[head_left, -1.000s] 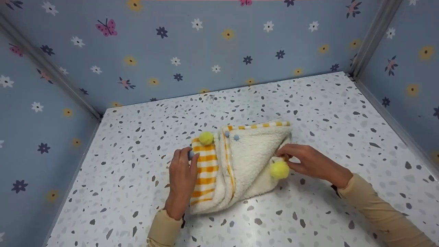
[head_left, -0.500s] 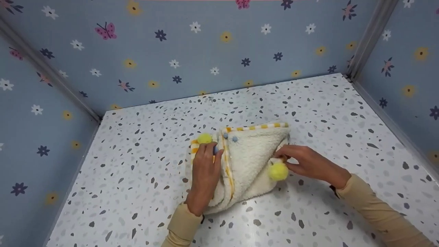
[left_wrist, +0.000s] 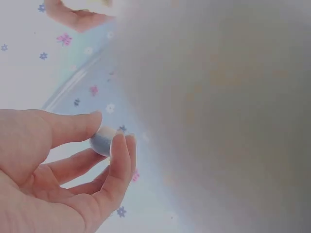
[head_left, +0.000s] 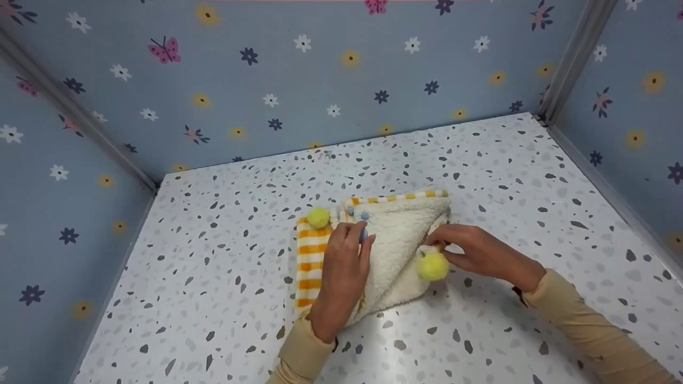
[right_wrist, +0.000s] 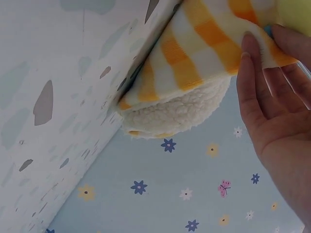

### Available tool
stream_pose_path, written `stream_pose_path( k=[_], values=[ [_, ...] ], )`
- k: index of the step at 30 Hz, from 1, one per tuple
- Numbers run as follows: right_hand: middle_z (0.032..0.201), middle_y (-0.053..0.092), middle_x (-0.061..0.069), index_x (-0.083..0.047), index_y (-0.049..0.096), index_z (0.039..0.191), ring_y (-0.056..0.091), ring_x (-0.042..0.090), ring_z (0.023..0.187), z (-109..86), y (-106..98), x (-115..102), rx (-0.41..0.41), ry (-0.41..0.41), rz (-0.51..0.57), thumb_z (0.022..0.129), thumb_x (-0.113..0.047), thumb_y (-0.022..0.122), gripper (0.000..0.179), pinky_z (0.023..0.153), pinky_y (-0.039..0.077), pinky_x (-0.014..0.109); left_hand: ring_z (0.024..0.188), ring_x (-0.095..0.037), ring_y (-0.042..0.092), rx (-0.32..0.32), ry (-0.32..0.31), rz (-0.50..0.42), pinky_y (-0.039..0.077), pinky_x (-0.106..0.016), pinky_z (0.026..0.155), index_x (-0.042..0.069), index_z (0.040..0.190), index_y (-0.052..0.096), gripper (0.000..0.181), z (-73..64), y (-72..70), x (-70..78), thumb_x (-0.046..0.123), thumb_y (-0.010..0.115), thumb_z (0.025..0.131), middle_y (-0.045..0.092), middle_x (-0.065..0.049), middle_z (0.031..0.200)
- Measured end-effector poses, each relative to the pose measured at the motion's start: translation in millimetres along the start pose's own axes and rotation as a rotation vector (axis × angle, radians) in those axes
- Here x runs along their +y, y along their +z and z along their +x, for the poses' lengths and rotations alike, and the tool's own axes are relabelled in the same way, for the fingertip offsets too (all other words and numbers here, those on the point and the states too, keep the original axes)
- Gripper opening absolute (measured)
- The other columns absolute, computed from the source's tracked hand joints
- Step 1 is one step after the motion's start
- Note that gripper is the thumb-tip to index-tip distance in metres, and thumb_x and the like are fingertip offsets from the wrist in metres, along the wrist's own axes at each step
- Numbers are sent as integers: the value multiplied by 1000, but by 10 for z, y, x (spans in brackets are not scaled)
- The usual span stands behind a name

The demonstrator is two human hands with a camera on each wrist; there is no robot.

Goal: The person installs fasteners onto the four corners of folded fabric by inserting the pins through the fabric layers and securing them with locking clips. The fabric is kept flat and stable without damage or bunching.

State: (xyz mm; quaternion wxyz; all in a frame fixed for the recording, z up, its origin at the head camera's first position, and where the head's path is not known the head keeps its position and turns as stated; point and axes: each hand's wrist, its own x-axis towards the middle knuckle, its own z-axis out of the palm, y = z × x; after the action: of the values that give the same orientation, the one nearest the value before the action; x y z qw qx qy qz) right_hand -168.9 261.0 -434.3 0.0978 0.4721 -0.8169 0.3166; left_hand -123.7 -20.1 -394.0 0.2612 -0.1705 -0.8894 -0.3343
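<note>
A folded cloth [head_left: 395, 240], white fleece on one side and orange-and-white checked on the other, lies on the speckled surface. Two fluffy yellow pompoms [head_left: 318, 217] are on it, one at the left and one at the right. My left hand [head_left: 344, 272] is over its middle, pinching a small blue ball [left_wrist: 101, 141] between thumb and fingertips. Just beyond those fingers, two more small blue balls [head_left: 364, 215] sit on the fleece. My right hand [head_left: 480, 253] pinches the cloth's right edge beside the other pompom [head_left: 433, 266]; in the right wrist view its fingers hold the checked fabric [right_wrist: 209, 39].
Behind the white speckled tabletop [head_left: 213, 256] stands a blue wall [head_left: 309, 74] with flowers and butterflies. Similar panels [head_left: 635, 106] close off the left and right sides.
My left hand has moved right with the blue ball, from the checked left part of the cloth to over the fleece. My right hand keeps its grip at the right edge.
</note>
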Motion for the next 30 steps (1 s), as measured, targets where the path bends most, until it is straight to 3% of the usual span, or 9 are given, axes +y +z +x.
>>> stream_pose_path(
  k=[16,23,30],
  values=[
    [108,68,0,-8,68,114,65,14,91,1,-24,-17,-15,15,-7,83,18,74,40,74,57,39,89,-30,65,-87,50,-55,57,-36,77,-5,115,66,17,3,341,224,-1,65,99,63,-18,102],
    [107,68,1,-6,69,114,65,14,90,-7,-16,-13,2,-4,-8,81,19,75,42,72,57,40,89,-28,65,-185,0,-159,56,-32,75,-7,117,66,17,34,457,277,1,60,102,61,-19,107],
    [109,69,2,-6,69,114,65,14,92,0,-23,-19,-9,14,-6,82,17,76,40,75,56,37,90,-27,64,-231,5,-164,55,-31,76,-8,124,63,24,23,528,320,-3,60,100,60,-20,110]
  ],
)
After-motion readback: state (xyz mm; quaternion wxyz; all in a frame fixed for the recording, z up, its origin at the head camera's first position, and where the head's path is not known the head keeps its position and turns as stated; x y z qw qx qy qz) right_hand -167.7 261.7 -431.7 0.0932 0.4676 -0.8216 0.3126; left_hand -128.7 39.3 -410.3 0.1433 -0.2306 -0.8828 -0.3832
